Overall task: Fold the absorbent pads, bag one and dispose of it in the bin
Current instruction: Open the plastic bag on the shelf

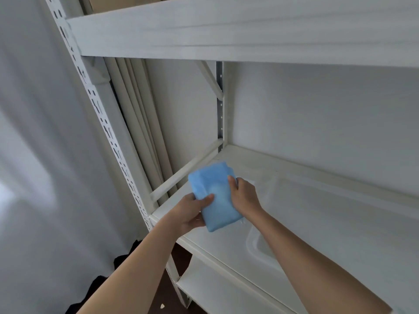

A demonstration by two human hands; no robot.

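Note:
A folded blue absorbent pad [215, 193] is held just above the left end of a white shelf [317, 223]. My left hand [192, 211] grips its lower left edge, thumb on top and fingers underneath. My right hand [243, 196] grips its right edge, thumb over the upper face. A clear plastic bag [263, 243] lies flat on the shelf beside and under the pad, hard to make out against the white surface.
The white metal rack has an upright post [108, 132] with slots at the left, another shelf board [226, 35] overhead and a lower shelf [217, 288] below. White boards [140, 123] lean behind the post. Dark floor [165, 286] shows at the bottom left.

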